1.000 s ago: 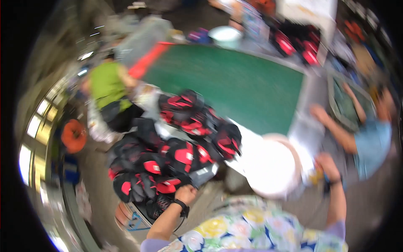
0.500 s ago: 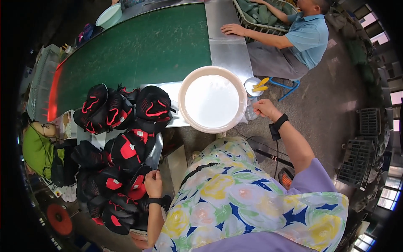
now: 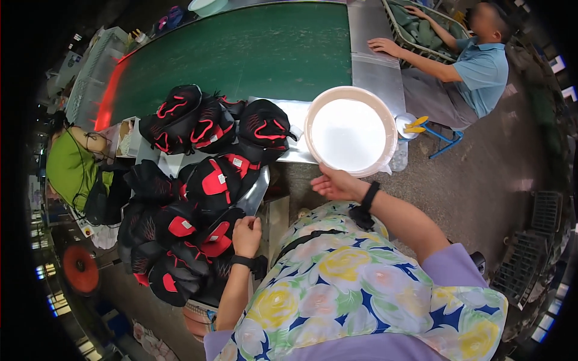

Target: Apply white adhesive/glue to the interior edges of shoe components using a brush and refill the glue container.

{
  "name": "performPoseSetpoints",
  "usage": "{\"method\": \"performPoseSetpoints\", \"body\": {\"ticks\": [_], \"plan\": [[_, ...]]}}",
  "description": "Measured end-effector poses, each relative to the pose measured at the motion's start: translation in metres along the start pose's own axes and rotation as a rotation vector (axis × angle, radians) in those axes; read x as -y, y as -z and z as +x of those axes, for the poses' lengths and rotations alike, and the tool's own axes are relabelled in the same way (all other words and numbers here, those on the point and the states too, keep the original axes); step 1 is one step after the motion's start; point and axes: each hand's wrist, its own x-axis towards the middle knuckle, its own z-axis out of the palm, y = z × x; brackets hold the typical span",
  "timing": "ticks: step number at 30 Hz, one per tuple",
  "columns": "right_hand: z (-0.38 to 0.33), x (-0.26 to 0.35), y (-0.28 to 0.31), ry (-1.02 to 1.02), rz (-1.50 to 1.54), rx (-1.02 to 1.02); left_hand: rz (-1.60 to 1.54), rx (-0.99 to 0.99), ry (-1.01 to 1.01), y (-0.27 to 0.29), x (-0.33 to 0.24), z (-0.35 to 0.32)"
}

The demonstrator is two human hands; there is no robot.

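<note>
A heap of black-and-red shoe uppers (image 3: 218, 180) lies to my left, some on the table and some lower down. My left hand (image 3: 247, 236) is at the heap's right edge, beside a shoe upper with a red lining (image 3: 217, 240). Its fingers are curled in, and whatever they may hold is hidden. My right hand (image 3: 336, 183) hovers just in front of a round beige basin (image 3: 311, 123) of white liquid. Its fingers are loosely stretched out with nothing in them.
A green conveyor belt (image 3: 241, 54) runs behind the basin, edged by a metal ledge (image 3: 376, 72). By the basin stands a small white pot (image 3: 404, 127) with yellow-handled tools (image 3: 416, 124). A seated person (image 3: 478, 75) reaches into a crate (image 3: 415, 45) at far right.
The view has shifted, so the scene sits further right. My right hand has come from beside the basin to its near side, and its fingers have opened. My left hand stays curled by the uppers.
</note>
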Motion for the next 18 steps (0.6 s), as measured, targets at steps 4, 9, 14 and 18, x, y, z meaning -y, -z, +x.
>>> {"method": "performPoseSetpoints", "body": {"ticks": [4,9,14,18], "plan": [[0.056,-0.011,-0.040,0.102,0.832,-0.067,-0.028,-0.014,0.000,0.003,0.001,-0.003],[0.086,-0.030,-0.041,0.371,1.066,-0.191,-0.021,-0.018,0.005,0.002,0.006,-0.007],[0.087,-0.041,-0.031,0.495,0.760,-0.190,-0.001,0.021,0.018,0.003,0.001,-0.003],[0.079,-0.049,-0.028,0.525,0.542,-0.196,-0.026,0.034,-0.035,0.001,0.004,-0.002]]}}
